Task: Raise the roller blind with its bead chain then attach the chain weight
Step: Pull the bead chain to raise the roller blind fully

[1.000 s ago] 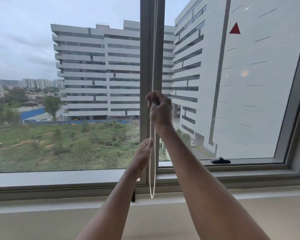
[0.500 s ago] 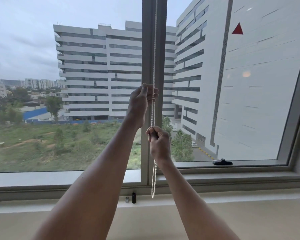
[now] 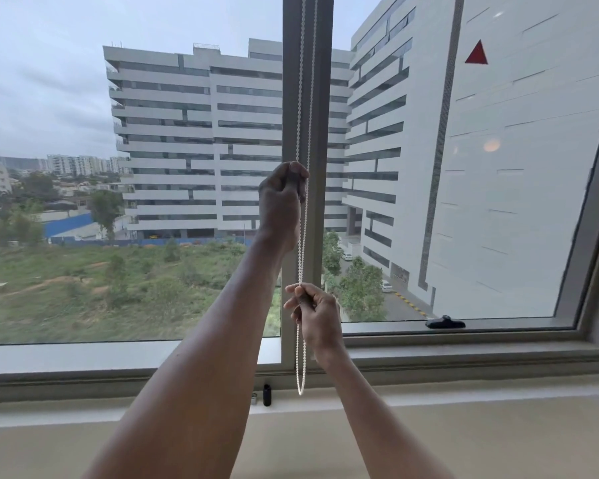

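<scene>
Hanging before the mullion [image 3: 324, 98], the chain [image 3: 302, 243] is gripped high by the left hand [image 3: 281, 198] and pinched directly below by the right hand [image 3: 317, 316]. Its loop dangles under that hand; the weight [image 3: 267, 395] stands on the sill [image 3: 464, 397], down-left.

We see the chain [image 3: 302, 236] as a string of small white beads, plastic by the look of it, smooth with a faint sheen, set against a frame [image 3: 325, 98] of grey metal with an even, matt coat. The glass [image 3: 498, 202] is glossy and throws back a soft lamp glare, while the sill [image 3: 464, 426] below looks pale, smooth and matt. On it we make out a black cylinder [image 3: 267, 395] with a slight plastic shine, a tiny silvery metal piece [image 3: 254, 398], and further right a dull black handle [image 3: 445, 322].
</scene>
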Available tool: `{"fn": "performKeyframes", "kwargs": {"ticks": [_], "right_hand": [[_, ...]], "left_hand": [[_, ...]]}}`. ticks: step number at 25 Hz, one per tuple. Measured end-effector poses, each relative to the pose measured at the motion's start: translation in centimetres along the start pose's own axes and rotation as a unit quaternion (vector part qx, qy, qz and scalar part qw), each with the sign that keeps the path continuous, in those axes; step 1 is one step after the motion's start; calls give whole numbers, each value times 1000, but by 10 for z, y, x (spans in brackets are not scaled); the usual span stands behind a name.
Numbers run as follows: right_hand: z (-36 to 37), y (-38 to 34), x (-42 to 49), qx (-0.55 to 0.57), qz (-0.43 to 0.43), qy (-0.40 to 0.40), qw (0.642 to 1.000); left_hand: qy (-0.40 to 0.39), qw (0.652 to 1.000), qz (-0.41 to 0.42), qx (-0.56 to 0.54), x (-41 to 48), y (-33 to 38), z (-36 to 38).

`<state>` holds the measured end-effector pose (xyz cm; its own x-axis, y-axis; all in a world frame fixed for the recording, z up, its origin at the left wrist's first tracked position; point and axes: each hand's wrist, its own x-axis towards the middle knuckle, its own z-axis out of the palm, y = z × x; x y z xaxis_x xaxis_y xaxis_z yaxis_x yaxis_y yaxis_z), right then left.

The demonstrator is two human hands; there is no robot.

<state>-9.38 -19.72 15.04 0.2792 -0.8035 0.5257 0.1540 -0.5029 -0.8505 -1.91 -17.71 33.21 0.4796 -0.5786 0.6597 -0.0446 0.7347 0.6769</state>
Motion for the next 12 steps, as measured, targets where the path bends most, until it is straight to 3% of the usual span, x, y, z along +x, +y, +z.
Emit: {"fn": "performKeyframes", "kwargs": {"ticks": [4,12], "right_hand": [[-9,1,4,-14,-17,5,1000],[-20,-39,41,-10,-56,110,992]], "left_hand": [[1,1000,6,3,-3,1,1],[-3,999,-40,25,-41,-45,-17]]}}
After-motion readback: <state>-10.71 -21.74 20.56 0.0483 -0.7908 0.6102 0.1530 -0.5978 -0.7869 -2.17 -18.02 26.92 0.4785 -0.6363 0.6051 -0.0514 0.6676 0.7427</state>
